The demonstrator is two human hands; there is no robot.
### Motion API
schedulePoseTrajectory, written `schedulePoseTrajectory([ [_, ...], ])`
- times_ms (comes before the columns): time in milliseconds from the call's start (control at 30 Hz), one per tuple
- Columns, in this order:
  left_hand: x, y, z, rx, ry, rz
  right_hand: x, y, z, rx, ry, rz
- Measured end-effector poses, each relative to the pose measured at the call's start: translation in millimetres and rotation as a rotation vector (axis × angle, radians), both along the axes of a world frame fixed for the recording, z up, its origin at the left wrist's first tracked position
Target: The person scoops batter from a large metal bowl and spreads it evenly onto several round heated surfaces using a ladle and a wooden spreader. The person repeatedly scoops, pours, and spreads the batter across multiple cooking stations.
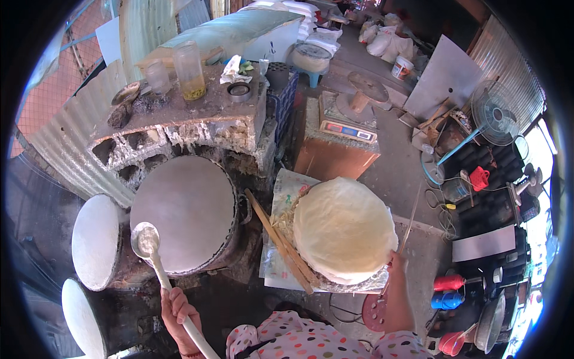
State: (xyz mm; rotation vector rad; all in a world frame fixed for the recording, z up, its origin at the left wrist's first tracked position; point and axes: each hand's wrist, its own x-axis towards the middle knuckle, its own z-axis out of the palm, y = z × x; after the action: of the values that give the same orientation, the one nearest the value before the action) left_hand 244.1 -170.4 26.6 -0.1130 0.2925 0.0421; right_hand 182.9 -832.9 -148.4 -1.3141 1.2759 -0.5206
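Note:
My left hand (179,309) grips the handle of a long-handled ladle (147,240), whose bowl holds some pale, wet batter. The ladle's bowl is over the near left edge of a large pot with a taut, cloth-like round top (184,206). My right hand (395,262) is closed around a thin stick (407,233), at the right edge of a pile of thin, pale round sheets (343,229). Whether the fingers also touch the pile cannot be told. Beneath the pile lies a board or mat covered with printed plastic sheeting (278,269); two wooden slats (278,242) lean along its left side.
A block stove (179,121) with jars stands beyond the pot. White round covers (95,242) are at the left. Ahead is a scale (347,125) on a box. A fan (495,112), cables and thermos flasks (448,300) line the right. A red stool (376,312) is near my right arm.

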Motion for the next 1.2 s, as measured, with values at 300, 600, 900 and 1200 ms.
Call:
schedulePoseTrajectory([
  [300, -39, 4, 9, -0.037, 0.032, 0.145, -2, -7, -45, -0.367, -0.142, -0.020],
  [600, -216, 39, 14, 0.392, 0.280, 0.556, 105, 372, 42, -0.137, -0.245, 1.378],
  [900, -537, -57, 10, 0.373, 0.722, 1.478, -261, 656, 132, 0.110, -0.244, 2.856],
  [1200, -751, -343, -92, -0.094, 1.364, 2.095, -584, 554, 94, -0.438, -1.483, 3.864],
])
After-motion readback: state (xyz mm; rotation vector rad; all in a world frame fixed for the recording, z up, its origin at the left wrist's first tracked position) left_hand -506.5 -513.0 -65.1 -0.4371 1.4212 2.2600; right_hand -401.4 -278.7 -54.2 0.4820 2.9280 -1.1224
